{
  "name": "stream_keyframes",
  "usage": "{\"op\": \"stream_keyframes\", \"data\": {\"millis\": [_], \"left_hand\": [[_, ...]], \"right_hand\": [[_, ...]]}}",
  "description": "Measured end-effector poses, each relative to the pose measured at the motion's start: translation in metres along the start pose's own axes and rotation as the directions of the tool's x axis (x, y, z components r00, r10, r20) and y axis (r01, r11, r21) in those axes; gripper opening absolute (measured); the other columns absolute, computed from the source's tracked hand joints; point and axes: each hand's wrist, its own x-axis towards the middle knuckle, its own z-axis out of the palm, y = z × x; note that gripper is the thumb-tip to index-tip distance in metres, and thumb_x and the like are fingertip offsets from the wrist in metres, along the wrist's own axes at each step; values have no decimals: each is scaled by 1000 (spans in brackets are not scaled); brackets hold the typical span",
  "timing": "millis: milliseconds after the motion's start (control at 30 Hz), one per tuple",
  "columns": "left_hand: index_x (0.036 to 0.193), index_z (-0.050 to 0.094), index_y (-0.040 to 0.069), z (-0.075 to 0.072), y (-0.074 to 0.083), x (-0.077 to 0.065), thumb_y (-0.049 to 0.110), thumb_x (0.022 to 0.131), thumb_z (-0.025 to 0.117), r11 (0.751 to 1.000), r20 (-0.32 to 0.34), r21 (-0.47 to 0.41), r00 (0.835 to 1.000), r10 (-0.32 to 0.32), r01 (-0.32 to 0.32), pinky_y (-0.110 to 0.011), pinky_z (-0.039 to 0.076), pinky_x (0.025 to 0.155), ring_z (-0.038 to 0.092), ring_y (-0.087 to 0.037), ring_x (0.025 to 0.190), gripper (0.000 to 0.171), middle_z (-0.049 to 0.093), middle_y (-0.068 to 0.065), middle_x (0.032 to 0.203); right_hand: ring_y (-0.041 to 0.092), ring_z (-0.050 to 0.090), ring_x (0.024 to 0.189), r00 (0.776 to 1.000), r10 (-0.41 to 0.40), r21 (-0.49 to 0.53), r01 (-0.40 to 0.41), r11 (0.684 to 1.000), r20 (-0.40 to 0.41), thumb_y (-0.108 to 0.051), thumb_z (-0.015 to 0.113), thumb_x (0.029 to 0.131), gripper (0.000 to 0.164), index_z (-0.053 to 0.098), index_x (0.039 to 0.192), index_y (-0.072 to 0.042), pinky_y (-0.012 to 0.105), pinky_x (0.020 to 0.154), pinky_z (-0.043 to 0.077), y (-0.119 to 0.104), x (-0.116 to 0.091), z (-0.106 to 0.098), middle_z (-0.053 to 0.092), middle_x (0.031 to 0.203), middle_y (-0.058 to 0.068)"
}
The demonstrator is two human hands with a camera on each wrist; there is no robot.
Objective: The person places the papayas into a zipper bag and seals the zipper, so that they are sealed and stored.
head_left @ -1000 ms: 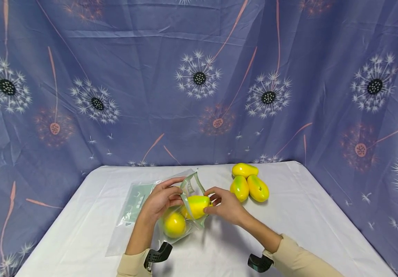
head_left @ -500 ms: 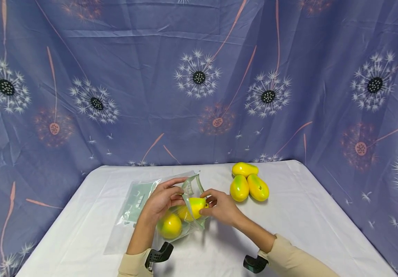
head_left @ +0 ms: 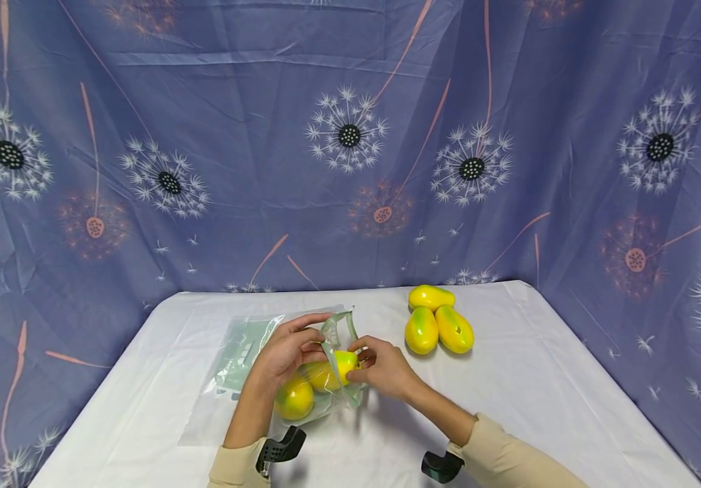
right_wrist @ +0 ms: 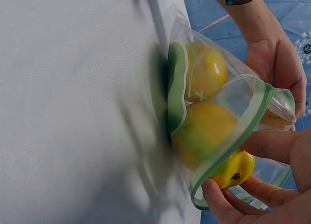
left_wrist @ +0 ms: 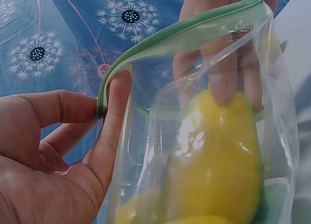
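My left hand [head_left: 283, 356] pinches the green zip rim of a clear zip bag [left_wrist: 184, 32], and the bag's mouth gapes toward the right. Inside lies one yellow-green papaya [head_left: 294, 398], low on the left. A second papaya [right_wrist: 240, 168] is mostly in the bag, its dark-spotted end at the mouth. My right hand [head_left: 387, 369] grips that end, with fingers reaching inside the rim, as the left wrist view shows through the clear plastic. Part of the first papaya is hidden by my left forearm.
Three more papayas [head_left: 438, 329] sit grouped at the table's back right. Another flat clear bag with a green panel [head_left: 243, 352] lies under and behind my left hand. A white cloth covers the table [head_left: 497, 407]; a patterned blue curtain [head_left: 253, 169] hangs behind.
My right hand has moved left and slightly down, pushing the second papaya deeper into the bag. The first papaya has shifted left. My left hand has stayed nearly in place.
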Motion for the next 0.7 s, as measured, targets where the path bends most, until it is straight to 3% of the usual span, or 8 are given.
{"op": "stream_keyframes", "data": {"millis": [333,700], "left_hand": [[142,55,-1,-1,2,-1,1,96,56,1000,-4,-2,1000,6,-6,-31,63,74,72,-17,73,46,71,-12,102],[142,55,-2,-2,2,-1,-1,96,56,1000,-9,-26,1000,6,-6,-30,63,72,71,-16,72,45,71,-11,102]], "right_hand": [[23,69,92,1000,10,7,-10,1000,28,-18,85,77,40,69,113,-11,34,75,58,-4,5,8,74,105,11],[17,64,88,999,-6,-54,8,999,33,-22,86,77,44,69,116,-11,32,73,54,-3,6,6,73,106,11]]}}
